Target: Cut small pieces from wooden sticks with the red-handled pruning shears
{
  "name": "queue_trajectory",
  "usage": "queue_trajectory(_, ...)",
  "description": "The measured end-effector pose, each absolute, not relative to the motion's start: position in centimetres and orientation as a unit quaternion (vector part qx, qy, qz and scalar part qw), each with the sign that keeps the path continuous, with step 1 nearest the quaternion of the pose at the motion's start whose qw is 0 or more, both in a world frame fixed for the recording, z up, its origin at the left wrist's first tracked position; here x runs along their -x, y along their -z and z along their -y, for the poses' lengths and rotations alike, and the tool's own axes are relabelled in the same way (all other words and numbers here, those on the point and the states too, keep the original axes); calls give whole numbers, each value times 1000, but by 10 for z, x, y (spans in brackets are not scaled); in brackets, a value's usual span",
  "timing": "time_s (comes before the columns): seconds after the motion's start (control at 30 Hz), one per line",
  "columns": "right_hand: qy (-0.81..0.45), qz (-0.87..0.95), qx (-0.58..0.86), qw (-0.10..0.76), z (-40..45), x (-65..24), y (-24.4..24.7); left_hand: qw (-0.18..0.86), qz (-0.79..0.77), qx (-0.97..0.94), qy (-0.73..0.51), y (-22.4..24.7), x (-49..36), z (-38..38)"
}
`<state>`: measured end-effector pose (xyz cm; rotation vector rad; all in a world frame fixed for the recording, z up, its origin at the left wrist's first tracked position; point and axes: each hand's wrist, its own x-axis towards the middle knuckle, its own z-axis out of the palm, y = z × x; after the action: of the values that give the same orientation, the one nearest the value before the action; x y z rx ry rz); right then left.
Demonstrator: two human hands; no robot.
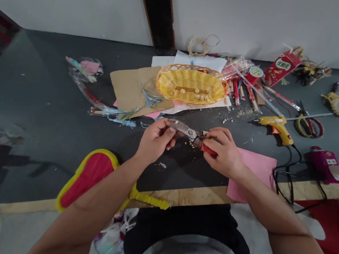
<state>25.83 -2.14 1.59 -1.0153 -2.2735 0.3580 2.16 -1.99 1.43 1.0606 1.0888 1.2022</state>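
Well, the left hand (156,139) and the right hand (222,153) are close together above the tabletop (37,130). Both have hold of a pair of metal snips (188,132) with red handles. The right hand is curled shut around the red handles. The left hand pinches the shiny metal part with its fingers (171,129). I cannot tell if the blades are biting on something. Little crumbs (190,144) lie on the tabletop just under the snips.

A sheet of pink paper (253,175) lies under the right hand's wrist. Near the left hand, on the side closest to the person, a fan (88,179) with a red middle and a yellow edge lies partly under the left arm. Blue threads (122,117) lie past the left hand. Farther past the hands sits a yellow woven basket (191,84), with brown cardboard (131,87) beside it. To the right of the right hand is a yellow glue gun (277,128) with a black cord (286,180). Past the glue gun lie scissors (309,126) with red and yellow handles.
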Motion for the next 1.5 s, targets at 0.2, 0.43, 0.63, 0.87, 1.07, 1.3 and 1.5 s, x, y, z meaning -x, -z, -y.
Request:
queue_trajectory(0.2, -128, 864, 371, 314, 21, -258, -17, 564, -461, -452, -515, -15, -21, 20)
queue_trajectory(0.43, -133, 864, 382, 301, 22, -258, -16, 553, -467, -465, -510, -13, -21, 19)
queue_trajectory(0.63, -141, 862, 421, 245, 21, -260, -17, 544, -459, -480, -513, -13, -19, 20)
queue_trajectory(0.87, -109, 884, 423, 169, 24, -259, -20, 538, -449, -494, -515, -14, -19, 21)
queue_trajectory(1.07, -116, 875, 436, 176, 27, -258, -18, 544, -453, -496, -503, -18, -21, 23)
queue_trajectory(1.3, -115, 875, 441, 165, 29, -262, -22, 554, -455, -493, -494, -11, -22, 26)
queue_trajectory(1.5, -73, 869, 463, 160, 27, -259, -22, 553, -455, -456, -528, -6, -21, 22)
